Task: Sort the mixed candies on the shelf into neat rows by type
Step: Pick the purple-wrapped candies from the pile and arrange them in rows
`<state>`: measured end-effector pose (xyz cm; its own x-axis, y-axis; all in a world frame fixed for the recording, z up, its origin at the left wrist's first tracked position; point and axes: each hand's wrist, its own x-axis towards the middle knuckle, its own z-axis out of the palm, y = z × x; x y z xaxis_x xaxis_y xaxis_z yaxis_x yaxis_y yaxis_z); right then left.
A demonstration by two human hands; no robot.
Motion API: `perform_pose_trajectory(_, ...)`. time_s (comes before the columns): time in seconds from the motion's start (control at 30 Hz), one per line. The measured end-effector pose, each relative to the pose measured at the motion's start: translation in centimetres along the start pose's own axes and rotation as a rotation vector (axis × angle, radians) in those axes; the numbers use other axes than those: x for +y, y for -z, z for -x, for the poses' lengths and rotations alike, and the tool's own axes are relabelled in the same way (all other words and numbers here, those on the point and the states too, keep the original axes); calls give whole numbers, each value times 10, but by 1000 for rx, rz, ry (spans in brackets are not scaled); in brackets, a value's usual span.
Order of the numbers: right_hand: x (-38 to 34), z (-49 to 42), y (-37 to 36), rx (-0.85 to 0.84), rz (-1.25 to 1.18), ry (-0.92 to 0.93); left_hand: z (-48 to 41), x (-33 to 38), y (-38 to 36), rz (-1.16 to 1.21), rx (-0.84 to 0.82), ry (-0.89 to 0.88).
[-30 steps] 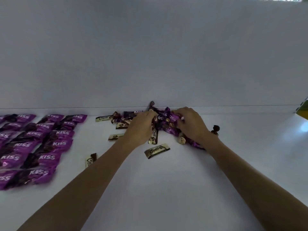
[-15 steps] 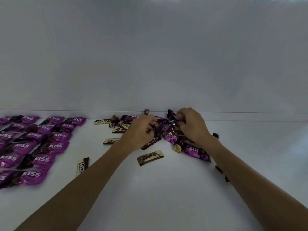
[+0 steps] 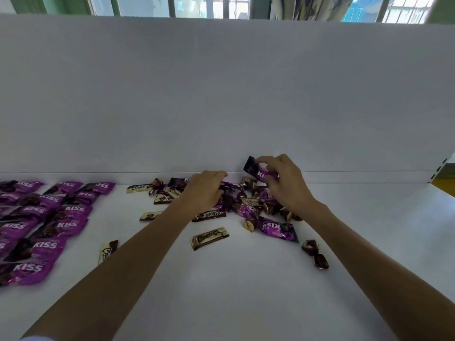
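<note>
A mixed pile of candies (image 3: 246, 203) lies at the back middle of the white shelf (image 3: 234, 286). My right hand (image 3: 285, 183) pinches a purple KISS candy (image 3: 258, 171) lifted above the pile. My left hand (image 3: 204, 190) rests on the pile's left side with fingers curled into the wrappers; what it holds is hidden. Rows of purple KISS candies (image 3: 44, 222) fill the left. Gold-brown Choco bars (image 3: 209, 238) lie loose in front of the pile, with another purple KISS candy (image 3: 277, 227) to their right.
A white back panel (image 3: 221, 94) rises right behind the pile. Two twisted brown candies (image 3: 315, 253) lie apart at the right. A Choco bar (image 3: 107, 251) sits next to my left forearm. The shelf's right edge (image 3: 440, 190) meets a slotted upright.
My right hand has lifted a purple KISS candy out of the pile. My left hand has stayed on the pile. The camera has tilted up, showing windows above the panel.
</note>
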<state>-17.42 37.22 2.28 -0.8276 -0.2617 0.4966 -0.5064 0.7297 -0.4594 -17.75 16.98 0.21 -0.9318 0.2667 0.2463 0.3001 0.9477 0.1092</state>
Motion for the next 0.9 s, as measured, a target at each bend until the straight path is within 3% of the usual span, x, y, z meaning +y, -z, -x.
perform_pose_trajectory(0.13, -1, -2, 5, 10, -7, 32, -3, 4, 0, -38, 45, -10)
perform_pose_trajectory(0.27, -7, 1, 6, 0, -67, 36, 6, 3, 10, 198, 172, -15)
perform_pose_trajectory(0.37, -17, 4, 2, 23, -156, 20, 18, 3, 23, 230, 235, -14)
perform_pose_trajectory(0.5, -40, 6, -5, 39, -319, -80, 36, -6, 35, 396, 193, 14)
perform_pose_trajectory(0.6, -61, 9, -13, 29, -345, -43, 52, -17, 45, 534, 158, 59)
perform_pose_trajectory(0.9, -146, 26, -70, -6, -322, -1, 148, -98, 84, 448, 179, 113)
